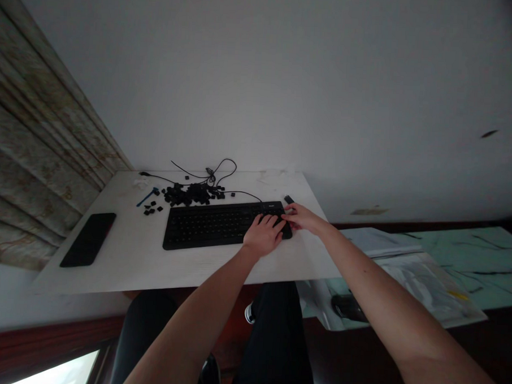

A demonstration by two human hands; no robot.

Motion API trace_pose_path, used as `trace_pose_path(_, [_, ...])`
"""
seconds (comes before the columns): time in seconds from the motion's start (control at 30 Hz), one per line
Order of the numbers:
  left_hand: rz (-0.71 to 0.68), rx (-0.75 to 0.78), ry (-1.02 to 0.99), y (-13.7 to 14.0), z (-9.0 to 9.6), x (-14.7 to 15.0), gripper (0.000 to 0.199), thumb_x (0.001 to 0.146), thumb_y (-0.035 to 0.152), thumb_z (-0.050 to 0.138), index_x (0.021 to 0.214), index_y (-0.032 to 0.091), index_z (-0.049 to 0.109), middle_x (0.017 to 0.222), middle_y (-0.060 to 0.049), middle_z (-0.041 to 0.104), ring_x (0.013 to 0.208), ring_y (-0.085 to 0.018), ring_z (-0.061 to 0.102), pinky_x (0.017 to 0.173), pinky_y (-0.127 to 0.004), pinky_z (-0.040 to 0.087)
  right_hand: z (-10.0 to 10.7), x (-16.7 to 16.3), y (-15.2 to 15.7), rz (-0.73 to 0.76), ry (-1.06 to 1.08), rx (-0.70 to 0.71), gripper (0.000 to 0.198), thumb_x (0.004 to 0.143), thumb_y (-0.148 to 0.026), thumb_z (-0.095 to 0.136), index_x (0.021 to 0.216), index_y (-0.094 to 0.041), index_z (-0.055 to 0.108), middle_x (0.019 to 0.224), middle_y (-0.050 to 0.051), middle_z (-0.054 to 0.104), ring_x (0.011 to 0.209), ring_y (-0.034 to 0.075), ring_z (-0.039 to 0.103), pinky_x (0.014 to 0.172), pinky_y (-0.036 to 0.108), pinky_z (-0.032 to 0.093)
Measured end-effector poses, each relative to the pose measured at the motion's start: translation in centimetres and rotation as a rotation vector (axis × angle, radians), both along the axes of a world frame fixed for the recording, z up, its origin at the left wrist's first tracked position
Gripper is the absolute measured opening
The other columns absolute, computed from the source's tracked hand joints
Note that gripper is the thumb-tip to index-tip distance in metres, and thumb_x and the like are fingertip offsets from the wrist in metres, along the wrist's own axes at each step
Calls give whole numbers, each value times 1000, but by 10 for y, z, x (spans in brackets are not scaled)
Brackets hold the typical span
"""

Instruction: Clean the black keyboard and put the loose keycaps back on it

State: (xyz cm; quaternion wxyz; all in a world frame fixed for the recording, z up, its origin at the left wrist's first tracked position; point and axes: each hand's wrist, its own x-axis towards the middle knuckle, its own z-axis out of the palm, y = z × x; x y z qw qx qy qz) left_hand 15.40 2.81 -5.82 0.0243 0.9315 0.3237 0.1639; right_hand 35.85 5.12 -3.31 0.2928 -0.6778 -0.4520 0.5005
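Observation:
A black keyboard lies on the white table. My left hand rests over its right part, palm down, with fingers stretched out and slightly apart. At the keyboard's upper right corner is my right hand, its thumb and index finger bent towards each other above the keys. Anything between those fingertips is too small to make out. Behind the keyboard lies a heap of loose black keycaps, with several scattered at its left. A small dark object sits just beyond my right fingertips.
A thin blue tool lies left of the keycaps. The black cable loops behind them towards the wall. A dark phone is on the table's left. Patterned curtains hang at left; a plastic bag lies right of the table.

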Motion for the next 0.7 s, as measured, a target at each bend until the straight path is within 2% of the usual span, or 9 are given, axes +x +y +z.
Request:
trace_pose_path(0.17, [-2, -1, -2, 0, 1, 0, 43, 101, 38, 38, 139, 24, 51, 143, -10, 52, 131, -27, 46, 113, -50, 34, 4, 0, 6, 41, -48, -126, 31, 69, -38, 86, 73, -15, 66, 58, 4, 62, 51, 13, 56, 47, 24, 47])
trace_pose_path(0.3, [-1, -4, -10, 0, 1, 0, 43, 100, 37, 39, 140, 24, 49, 142, -10, 53, 129, -26, 47, 113, -50, 33, 5, -2, 10, -11, -58, -152, 31, 67, -37, 88, 71, -15, 66, 54, 4, 61, 50, 14, 56, 48, 26, 49])
trace_pose_path(0.4, [0, -12, -8, 0, 1, 0, 42, 100, 37, 40, 139, 24, 50, 142, -9, 54, 129, -26, 48, 113, -50, 33, 3, -3, 6, -8, -29, -94, 34, 67, -39, 88, 80, -16, 66, 54, 3, 60, 49, 14, 56, 47, 26, 49])
trace_pose_path(0.57, [-10, -19, -24, 0, 1, -2, 39, 100, 35, 42, 136, 26, 52, 140, -9, 56, 130, -25, 48, 113, -49, 34, -7, -2, -13, 37, 12, 166, 44, 69, -41, 82, 103, -21, 62, 70, -2, 62, 52, 11, 55, 45, 22, 45])
trace_pose_path(0.7, [4, -43, -57, 0, -1, -2, 38, 99, 34, 43, 134, 22, 53, 138, -10, 58, 130, -24, 49, 113, -46, 34, -14, 0, -19, 31, 10, 210, 41, 71, -44, 77, 100, -18, 65, 69, -3, 60, 54, 10, 51, 48, 23, 44])
